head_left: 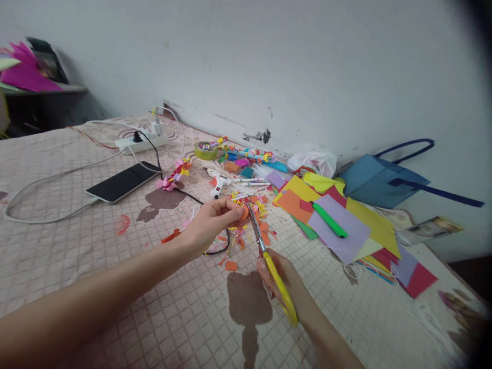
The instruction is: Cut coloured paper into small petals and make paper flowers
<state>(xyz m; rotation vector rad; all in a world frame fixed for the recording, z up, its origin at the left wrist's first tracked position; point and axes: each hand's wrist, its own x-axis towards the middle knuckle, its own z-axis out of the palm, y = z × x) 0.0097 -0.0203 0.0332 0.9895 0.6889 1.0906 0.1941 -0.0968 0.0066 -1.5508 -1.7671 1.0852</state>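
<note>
My left hand [215, 220] pinches a small piece of orange paper [245, 213] between thumb and fingers. In my right hand [282, 277] is a pair of scissors [274, 274] with yellow handles, its blades pointing away from me. The blade tips are right beside the orange paper; whether they touch it I cannot tell. Below and behind both hands lie orange, yellow and pink paper scraps [264, 233]. One loose orange scrap [231, 266] rests nearer to me on the checked cloth.
A white glue gun [219, 182] lies beyond my hands, near rolled paper sticks [251, 182] and a tape roll [205, 150]. Coloured paper sheets [338, 225] with a green cutter [328, 219] are at right, by a blue bag [384, 179]. At left are a phone [125, 182] and power strip [142, 143].
</note>
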